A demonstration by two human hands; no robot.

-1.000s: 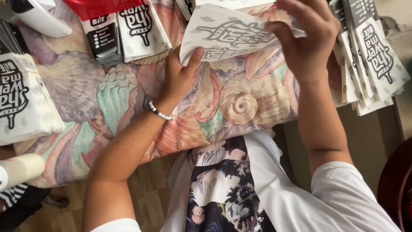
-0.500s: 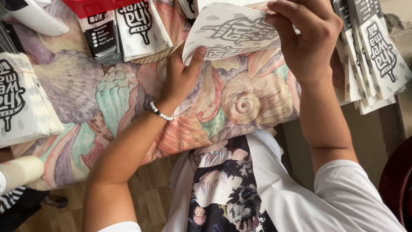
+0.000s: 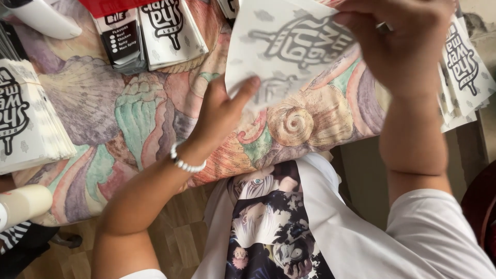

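Head view: right hand (image 3: 408, 46) grips the top edge of a white printed paper sheet (image 3: 289, 44), lifted above a table with a shell-patterned cloth (image 3: 129, 119). Left hand (image 3: 219, 111) pinches the sheet's lower edge, bead bracelet (image 3: 186, 164) on its wrist. Stacks of similar sheets (image 3: 28, 121) lie at left, top and right.

white short-sleeved t-shirt (image 3: 361, 232), big dark cartoon-figure print on the chest. white bead bracelet (image 3: 187, 164) on left wrist. ring (image 3: 383, 28) on a finger of the right hand (image 3: 408, 46). forearms bare.
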